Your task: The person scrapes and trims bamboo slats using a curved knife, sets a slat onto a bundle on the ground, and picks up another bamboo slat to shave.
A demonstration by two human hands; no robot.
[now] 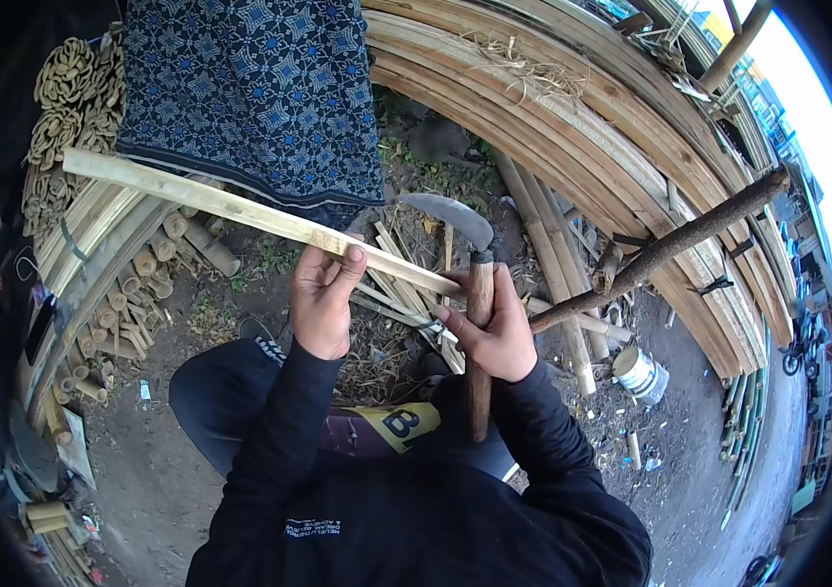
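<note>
A long pale split-bamboo strip (210,201) slants across in front of me, its far end up at the left. My left hand (323,298) is closed around it near the middle, thumb on the upper side. My right hand (499,333) grips a sickle (479,303) by its wooden handle, with the curved blade (450,215) pointing up and to the left. The strip's near end meets the fingers of that same hand; whether they pinch it is partly hidden by the handle. Below lie several loose bamboo pieces (401,274) on the ground.
Stacked wooden boards (572,127) run along the upper right, with a rough pole (670,245) jutting across. Patterned blue cloth (249,98) hangs ahead. Bundled strips (78,108) and cut bamboo poles (142,264) lie left. A white bucket (641,377) stands right.
</note>
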